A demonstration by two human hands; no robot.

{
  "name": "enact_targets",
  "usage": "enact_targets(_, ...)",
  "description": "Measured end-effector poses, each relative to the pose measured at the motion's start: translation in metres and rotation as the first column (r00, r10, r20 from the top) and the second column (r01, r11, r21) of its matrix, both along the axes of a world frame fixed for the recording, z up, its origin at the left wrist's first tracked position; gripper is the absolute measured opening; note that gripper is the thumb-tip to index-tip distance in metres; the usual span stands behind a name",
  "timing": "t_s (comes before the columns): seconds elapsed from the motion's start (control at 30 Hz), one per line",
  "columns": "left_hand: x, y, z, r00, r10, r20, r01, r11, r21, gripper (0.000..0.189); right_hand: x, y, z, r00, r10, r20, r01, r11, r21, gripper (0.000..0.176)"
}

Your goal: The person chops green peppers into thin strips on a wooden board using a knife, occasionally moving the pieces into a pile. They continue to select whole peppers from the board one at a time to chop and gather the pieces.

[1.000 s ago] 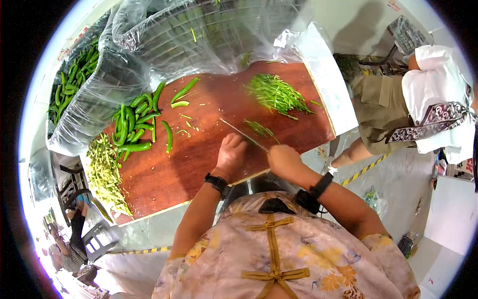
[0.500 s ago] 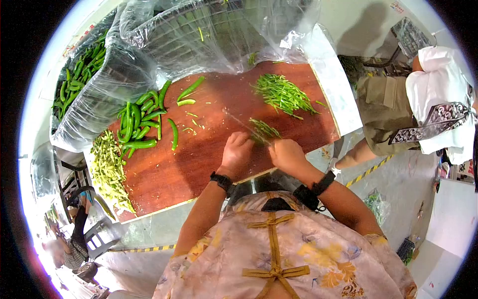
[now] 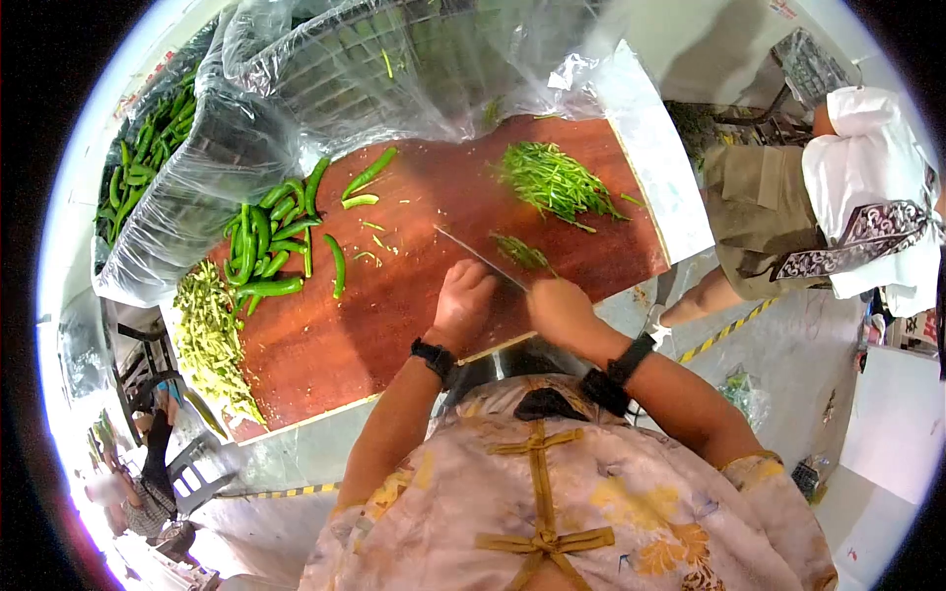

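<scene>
Since 0.5 s ago the long thin steel knife (image 3: 480, 260) has swung back out of the small bunch of green pepper strips (image 3: 520, 252), so 1 cutting stroke looks finished. Head view: the right hand (image 3: 560, 307) is closed round the handle, with the blade slanting up-left over the reddish wooden cutting board (image 3: 325, 335). That bunch lies just beyond the blade, near both hands. The left hand (image 3: 461, 300) rests curled beside the blade; whether it grips anything I cannot tell.

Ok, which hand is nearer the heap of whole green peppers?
Left. The left hand sits on the board to the right of the peppers; the right hand, gripping the knife, lies farther right.
</scene>
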State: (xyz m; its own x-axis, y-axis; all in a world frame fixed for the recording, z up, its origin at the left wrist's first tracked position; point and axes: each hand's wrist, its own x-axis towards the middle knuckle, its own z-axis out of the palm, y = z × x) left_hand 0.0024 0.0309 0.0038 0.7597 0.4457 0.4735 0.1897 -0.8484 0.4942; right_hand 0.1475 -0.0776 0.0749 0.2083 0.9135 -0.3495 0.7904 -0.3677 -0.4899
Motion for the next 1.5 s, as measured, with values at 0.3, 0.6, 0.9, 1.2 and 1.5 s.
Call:
enact_targets(0.3, -0.001, 0.0, 0.004, 1.0, 0.015, 0.02, -0.015, 1.0, -0.003, 0.017, 0.0, 0.034, -0.016, 0.996, -0.088, 0.025, 0.084, 0.988, 0.128, 0.034)
enact_targets(0.6, 0.001, -0.001, 0.012, 1.0, 0.016, 0.015, -0.017, 1.0, 0.014, 0.016, 0.007, -0.02, 0.01, 0.999, -0.051, 0.006, 0.051, 0.999, 0.017, 0.029)
enact_targets(0.9, -0.001, 0.003, 0.005, 1.0, 0.007, 0.016, -0.006, 1.0, -0.014, 0.015, 0.01, -0.004, 0.015, 1.0, 0.007, 0.004, -0.007, 0.994, -0.111, 0.03)
enact_targets(1.2, 0.001, -0.001, 0.01, 0.999, -0.038, 0.011, 0.038, 0.999, 0.017, 0.015, -0.003, 0.028, -0.023, 1.0, -0.028, 0.01, 0.025, 0.977, 0.21, 0.03)
enact_targets(1.5, -0.003, -0.003, 0.015, 0.998, 0.062, 0.032, -0.063, 0.998, 0.032, 0.022, 0.01, -0.017, -0.001, 0.998, -0.043, 0.053, 0.038, 0.994, 0.101, 0.027)
